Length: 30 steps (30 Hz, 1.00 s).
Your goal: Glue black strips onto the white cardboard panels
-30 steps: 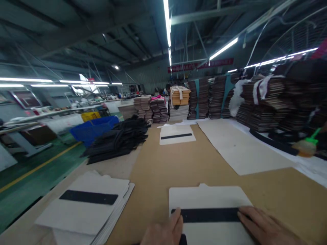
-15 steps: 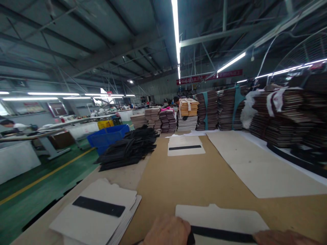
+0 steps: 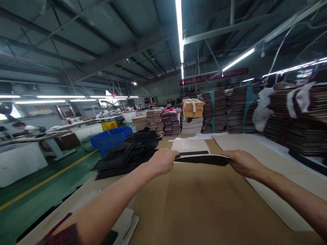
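Note:
My left hand [image 3: 165,161] and my right hand [image 3: 241,162] are stretched out over the far part of the table, each closed on one end of a thin panel [image 3: 204,159]. The panel shows almost edge-on, with a pale edge and a dark underside towards me. Just beyond it lies a pale panel [image 3: 190,144] with a black strip [image 3: 194,153] across it, its near part hidden by the held one. A stack of pale panels [image 3: 129,224] lies at the near left, mostly covered by my left forearm.
A brown sheet [image 3: 199,200] covers the middle of the table, with a large pale sheet [image 3: 250,146] on the right. Black pieces [image 3: 127,148] are heaped at the left edge, by blue bins [image 3: 111,137]. Tall stacks of dark panels [image 3: 238,112] line the back. A person [image 3: 24,126] sits far left.
Both hands have moved from the near edge to the far part of the table, carrying the panel raised between them. My left forearm now crosses over the near-left stack.

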Each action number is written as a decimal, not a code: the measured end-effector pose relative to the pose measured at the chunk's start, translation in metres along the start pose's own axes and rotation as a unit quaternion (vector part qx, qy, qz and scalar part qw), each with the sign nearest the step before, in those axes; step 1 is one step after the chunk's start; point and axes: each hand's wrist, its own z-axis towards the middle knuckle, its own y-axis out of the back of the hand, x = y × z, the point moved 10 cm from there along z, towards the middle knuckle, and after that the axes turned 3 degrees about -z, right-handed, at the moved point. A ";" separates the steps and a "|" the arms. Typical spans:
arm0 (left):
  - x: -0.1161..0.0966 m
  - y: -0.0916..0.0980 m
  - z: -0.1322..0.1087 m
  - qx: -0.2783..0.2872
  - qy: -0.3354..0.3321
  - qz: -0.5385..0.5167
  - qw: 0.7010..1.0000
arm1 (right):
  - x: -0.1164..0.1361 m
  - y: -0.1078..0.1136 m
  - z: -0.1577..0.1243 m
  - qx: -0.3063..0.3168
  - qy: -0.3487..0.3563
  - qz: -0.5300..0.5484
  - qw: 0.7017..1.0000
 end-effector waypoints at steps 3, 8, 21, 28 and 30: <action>0.037 -0.023 0.043 -0.028 0.035 0.004 0.999 | 0.002 -0.030 0.046 0.014 0.009 -0.006 1.000; 0.068 -0.082 0.084 -0.024 0.060 -0.016 0.998 | 0.002 -0.089 0.088 -0.003 0.010 -0.022 1.000; 0.060 -0.167 0.086 0.057 0.089 -0.034 0.994 | 0.002 -0.185 0.074 0.105 -0.018 -0.010 0.994; 0.050 -0.131 0.080 0.122 0.125 0.006 0.985 | -0.006 -0.167 0.065 0.171 -0.028 0.026 0.985; 0.028 -0.115 0.078 0.123 0.103 0.001 0.987 | -0.028 -0.146 0.047 0.169 -0.032 0.024 0.985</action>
